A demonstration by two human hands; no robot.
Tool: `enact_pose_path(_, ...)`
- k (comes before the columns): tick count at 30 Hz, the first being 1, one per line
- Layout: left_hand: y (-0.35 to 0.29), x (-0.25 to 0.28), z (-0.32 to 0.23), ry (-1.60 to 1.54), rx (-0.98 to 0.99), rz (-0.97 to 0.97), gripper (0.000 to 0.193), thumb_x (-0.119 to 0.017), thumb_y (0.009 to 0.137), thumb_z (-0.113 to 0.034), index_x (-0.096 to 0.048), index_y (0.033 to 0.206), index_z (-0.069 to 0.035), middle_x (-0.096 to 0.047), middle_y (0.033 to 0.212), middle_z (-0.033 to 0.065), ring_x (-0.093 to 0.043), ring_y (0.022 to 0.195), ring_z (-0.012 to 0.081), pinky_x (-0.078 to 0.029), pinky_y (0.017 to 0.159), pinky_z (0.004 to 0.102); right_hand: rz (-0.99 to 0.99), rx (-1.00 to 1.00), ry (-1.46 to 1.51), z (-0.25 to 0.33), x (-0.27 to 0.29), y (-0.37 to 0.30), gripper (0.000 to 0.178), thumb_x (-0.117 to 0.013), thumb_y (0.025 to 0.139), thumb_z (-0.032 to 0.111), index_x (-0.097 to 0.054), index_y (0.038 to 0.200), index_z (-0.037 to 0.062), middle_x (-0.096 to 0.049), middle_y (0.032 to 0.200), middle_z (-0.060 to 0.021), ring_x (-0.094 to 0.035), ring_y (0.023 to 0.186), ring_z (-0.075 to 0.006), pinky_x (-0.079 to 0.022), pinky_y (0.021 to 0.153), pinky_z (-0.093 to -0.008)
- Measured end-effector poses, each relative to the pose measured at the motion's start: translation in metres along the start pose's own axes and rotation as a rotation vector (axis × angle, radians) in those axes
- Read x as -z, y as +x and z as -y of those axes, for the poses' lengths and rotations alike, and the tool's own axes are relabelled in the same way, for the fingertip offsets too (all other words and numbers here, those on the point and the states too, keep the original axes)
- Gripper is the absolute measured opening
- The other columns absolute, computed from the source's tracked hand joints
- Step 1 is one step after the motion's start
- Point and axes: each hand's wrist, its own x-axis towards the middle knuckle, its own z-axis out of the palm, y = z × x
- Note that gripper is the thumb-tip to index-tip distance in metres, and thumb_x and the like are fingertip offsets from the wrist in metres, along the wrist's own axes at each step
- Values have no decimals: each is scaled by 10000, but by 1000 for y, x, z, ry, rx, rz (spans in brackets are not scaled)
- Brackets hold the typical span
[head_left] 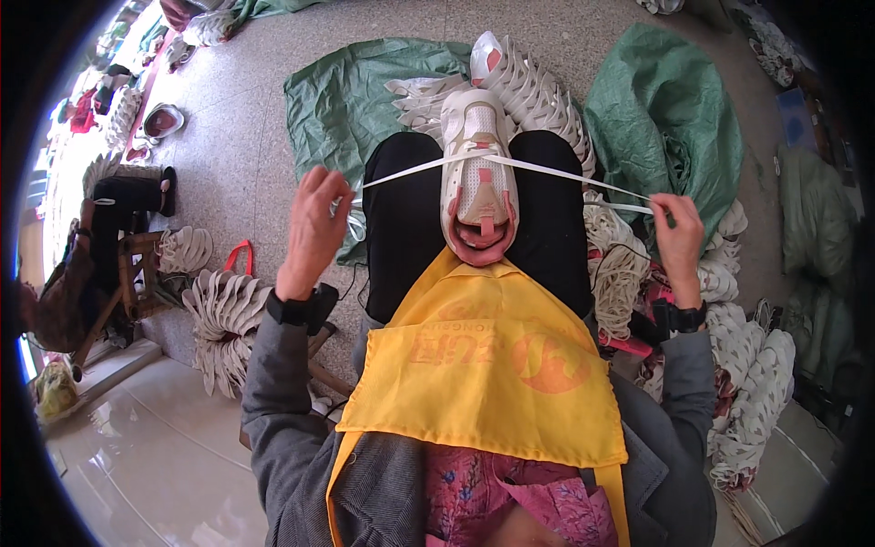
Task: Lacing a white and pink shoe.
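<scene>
A beige and pink sneaker (474, 123) rests between my dark-trousered knees, its heel opening toward me. A flat white shoelace (583, 175) runs through its lower eyelets near the toe and stretches out tautly to both sides. My left hand (316, 219) is closed in a pinch on one end of the lace, left of the shoe. On the other side, my right hand (677, 232) pinches the opposite end between thumb and fingers. Beneath the heel lies the yellow apron (456, 392) over my lap.
Green sacks (665, 109) lie on the floor ahead, with nested white shoe uppers (538, 91) between them. White laces (615, 292) hang in a bundle at right, beside more stacked uppers (752, 401). Further uppers (223, 314) lie at left, near another person's arm (59, 283).
</scene>
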Motion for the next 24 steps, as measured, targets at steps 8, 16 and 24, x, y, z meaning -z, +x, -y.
enact_pose_path(8, -51, 63, 143, 112, 275, -168, 105, -646, 928, -85, -577, 910, -8, -617, 712, 174, -581, 596, 242, -476, 594, 391, -35, -318, -57, -122, 26, -51, 92, -709, 897, 69, -716, 984, 41, -683, 816, -98, -672, 728, -197, -516, 692, -311)
enact_pose_path(16, -116, 148, 283, 158, 453, -316, 105, -661, 944, -115, -593, 916, -40, -533, 716, 0, -457, 677, 79, -404, 609, 274, 17, -532, -53, -214, 60, -100, 123, -695, 920, 94, -720, 1005, 9, -733, 827, -49, -698, 789, -117, -526, 728, -270)
enact_pose_path(24, -125, 173, 276, 109, 621, -263, 120, -657, 967, -130, -591, 925, -40, -545, 730, -3, -470, 681, 74, -403, 604, 266, 53, -905, -27, -241, 67, -103, 143, -665, 929, 76, -732, 1052, 48, -730, 829, -40, -692, 705, -127, -552, 597, -257)
